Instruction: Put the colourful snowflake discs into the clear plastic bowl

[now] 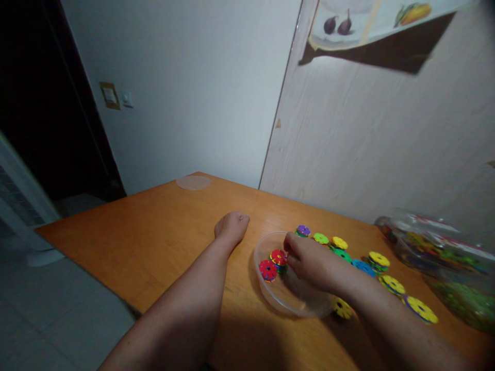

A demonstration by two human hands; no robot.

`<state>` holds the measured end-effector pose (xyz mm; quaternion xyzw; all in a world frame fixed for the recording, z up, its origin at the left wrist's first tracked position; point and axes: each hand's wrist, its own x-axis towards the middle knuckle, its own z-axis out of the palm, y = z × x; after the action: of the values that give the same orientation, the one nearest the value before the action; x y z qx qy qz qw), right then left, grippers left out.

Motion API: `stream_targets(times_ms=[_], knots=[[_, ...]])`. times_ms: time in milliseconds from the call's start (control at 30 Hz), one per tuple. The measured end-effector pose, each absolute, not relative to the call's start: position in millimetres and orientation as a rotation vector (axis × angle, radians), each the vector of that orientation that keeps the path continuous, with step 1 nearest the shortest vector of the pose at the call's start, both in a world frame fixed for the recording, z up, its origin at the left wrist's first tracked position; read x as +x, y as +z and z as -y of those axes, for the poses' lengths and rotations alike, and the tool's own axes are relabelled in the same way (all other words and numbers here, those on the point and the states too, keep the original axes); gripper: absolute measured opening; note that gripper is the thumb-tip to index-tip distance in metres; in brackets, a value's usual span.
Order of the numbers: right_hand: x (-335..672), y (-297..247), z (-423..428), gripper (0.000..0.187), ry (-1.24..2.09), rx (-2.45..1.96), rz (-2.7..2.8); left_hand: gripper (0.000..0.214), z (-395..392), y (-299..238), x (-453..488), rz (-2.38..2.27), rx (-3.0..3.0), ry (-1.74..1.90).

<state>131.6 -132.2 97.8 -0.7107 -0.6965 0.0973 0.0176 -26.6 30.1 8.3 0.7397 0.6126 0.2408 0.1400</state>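
Note:
My right hand [309, 263] reaches into a clear plastic bowl [288, 304] on the orange table, fingers closed beside a red flower-shaped disc [278, 256]. A second red disc [267, 270] lies next to it in the bowl. My left hand [232, 226] rests on the table left of the bowl in a loose fist, holding nothing I can see. Behind and to the right of the bowl lie several loose discs: purple [303, 230], green [320, 238], yellow [339, 242], blue [362, 267] and more yellow ones [421, 309].
A clear plastic container [444, 257] full of coloured discs lies on its side at the table's right end. A clear round lid [193, 182] sits at the far corner. White wall and a pale wooden panel stand behind the table; tiled floor lies to the left.

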Motion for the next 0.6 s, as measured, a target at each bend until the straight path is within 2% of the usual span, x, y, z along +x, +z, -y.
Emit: stream_targets(times_ms=[333, 600], knots=[[174.5, 128.9, 181.3, 0.012, 0.119, -2.145, 1.975, 0.045, -32.2, 5.5, -27.7, -1.759, 2.154, 0.714], [199.9, 99.1, 229.8, 0.016, 0.394, -2.36, 1.874, 0.047, -32.8, 6.0, -28.3, -1.753, 2.157, 0.73]])
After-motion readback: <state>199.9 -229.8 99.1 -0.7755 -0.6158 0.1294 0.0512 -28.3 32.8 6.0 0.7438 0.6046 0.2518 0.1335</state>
